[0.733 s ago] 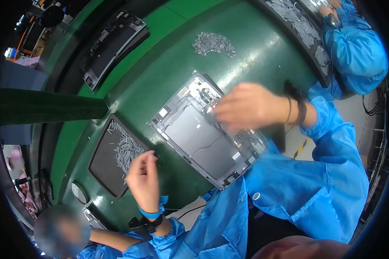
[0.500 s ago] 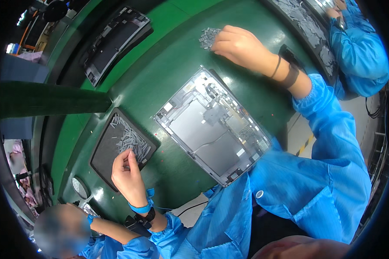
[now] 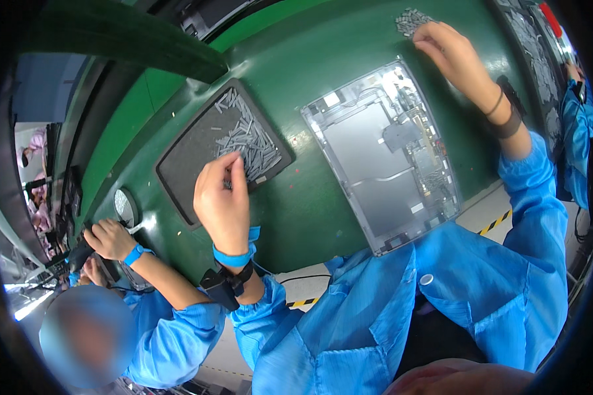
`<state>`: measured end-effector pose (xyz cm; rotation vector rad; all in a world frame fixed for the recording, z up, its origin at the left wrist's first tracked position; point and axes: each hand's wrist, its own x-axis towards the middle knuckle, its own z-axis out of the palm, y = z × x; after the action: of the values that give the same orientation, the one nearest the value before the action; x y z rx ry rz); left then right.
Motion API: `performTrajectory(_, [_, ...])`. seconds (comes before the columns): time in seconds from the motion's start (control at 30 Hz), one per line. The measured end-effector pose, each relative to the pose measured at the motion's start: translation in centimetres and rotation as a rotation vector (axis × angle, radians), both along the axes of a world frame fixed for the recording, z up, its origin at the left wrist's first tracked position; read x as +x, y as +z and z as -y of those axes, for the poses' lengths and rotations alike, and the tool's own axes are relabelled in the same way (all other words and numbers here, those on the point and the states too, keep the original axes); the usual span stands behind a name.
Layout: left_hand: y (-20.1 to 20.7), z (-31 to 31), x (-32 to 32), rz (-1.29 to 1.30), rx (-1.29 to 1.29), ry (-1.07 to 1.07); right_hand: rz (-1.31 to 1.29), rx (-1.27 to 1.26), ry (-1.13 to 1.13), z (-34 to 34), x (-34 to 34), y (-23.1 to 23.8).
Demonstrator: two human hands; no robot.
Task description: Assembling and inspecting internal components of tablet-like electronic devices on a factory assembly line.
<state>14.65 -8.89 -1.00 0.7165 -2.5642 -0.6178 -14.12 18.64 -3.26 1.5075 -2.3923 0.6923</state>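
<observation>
My left hand (image 3: 222,191) hovers over the near edge of a black tray (image 3: 178,164), thumb and forefinger pinched together. Inside the tray lies a heap of short grey strips (image 3: 247,139); whether one is in my pinch is too small to tell. At the far right, my right hand (image 3: 453,56) is closed, fingertips beside a pile of small grey pieces (image 3: 412,21). Anything between those fingers is hidden. An opened silver device housing (image 3: 375,148), with a circuit board and cables along its right side, lies flat between my hands, its near corner against my blue smock.
A green post (image 3: 132,39) rises behind the tray. A round mesh-like disc (image 3: 125,205) is at the left, near a co-worker's hand (image 3: 112,240). On the right, a long dark tray (image 3: 540,72) holds grey sheets, with another person's blue sleeve (image 3: 576,138) beside it.
The whole view has swung, so the table's things sit further right. My right hand covers less of the grey pile. My left hand stays pinched at the tray. The co-worker's hand now shows at left.
</observation>
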Motion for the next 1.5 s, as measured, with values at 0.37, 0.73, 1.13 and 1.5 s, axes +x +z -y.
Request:
performTrajectory(0.37, [0.8,0.8,-0.6,0.104,-0.351,-0.317,0.886,-0.185,-0.011,0.9,3.2,2.2])
performTrajectory(0.73, [-0.9,0.0,-1.1,-0.081,-0.156,-0.147,0.876,-0.187,-0.022,1.2,2.1,-0.8])
performTrajectory(1.13, [-2.4,-9.3,-5.3,-0.198,0.843,-0.294,0.195,0.004,-0.171,1.8,5.6,0.9])
performTrajectory(1.5, [-3.4,-9.7,-5.6,-0.177,0.838,-0.302,0.207,0.014,-0.232,3.0,5.6,0.5])
